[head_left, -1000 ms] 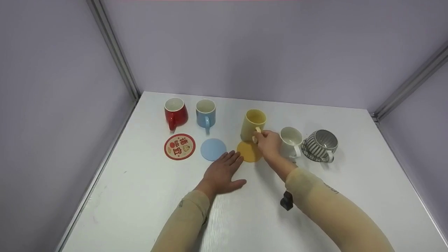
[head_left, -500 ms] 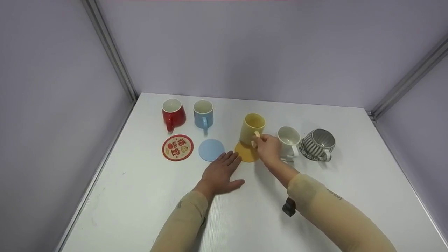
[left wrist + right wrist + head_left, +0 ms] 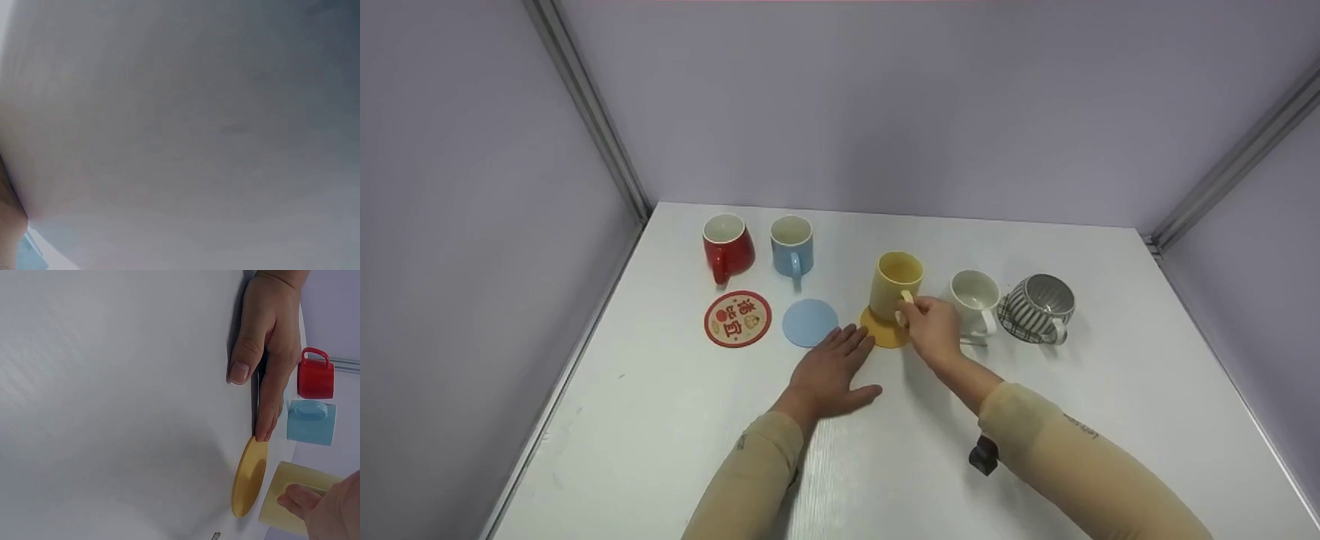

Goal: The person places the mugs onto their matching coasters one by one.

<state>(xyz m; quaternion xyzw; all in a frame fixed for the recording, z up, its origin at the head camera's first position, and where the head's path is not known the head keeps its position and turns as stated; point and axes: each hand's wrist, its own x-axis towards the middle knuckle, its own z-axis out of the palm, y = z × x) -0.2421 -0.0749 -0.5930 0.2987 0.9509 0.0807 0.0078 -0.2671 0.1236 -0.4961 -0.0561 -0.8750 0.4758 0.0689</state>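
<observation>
Your right hand (image 3: 934,328) has brought the yellow mug (image 3: 891,296) forward, away from the tabletop's (image 3: 660,450) back edge, so it now overlaps the rear of the yellow coaster (image 3: 887,335). You pinch the mug by its handle; from the right wrist it looks just clear of the coaster, so judge this one nearly placed. Your left hand (image 3: 832,375) lies flat, fingers straight, gripping nothing, fingertips touching the yellow coaster's rim.

Toward the tabletop's right edge, the striped mug (image 3: 1030,307) sits on a checked coaster (image 3: 1011,325) and looks done. You can't fully tell what lies under the white mug (image 3: 973,315) beside it. Toward the back left corner, the red mug (image 3: 735,251) and blue mug (image 3: 799,259) stand behind the bare red-rimmed coaster (image 3: 737,319) and blue coaster (image 3: 808,322); those two pairs seem left undone.
</observation>
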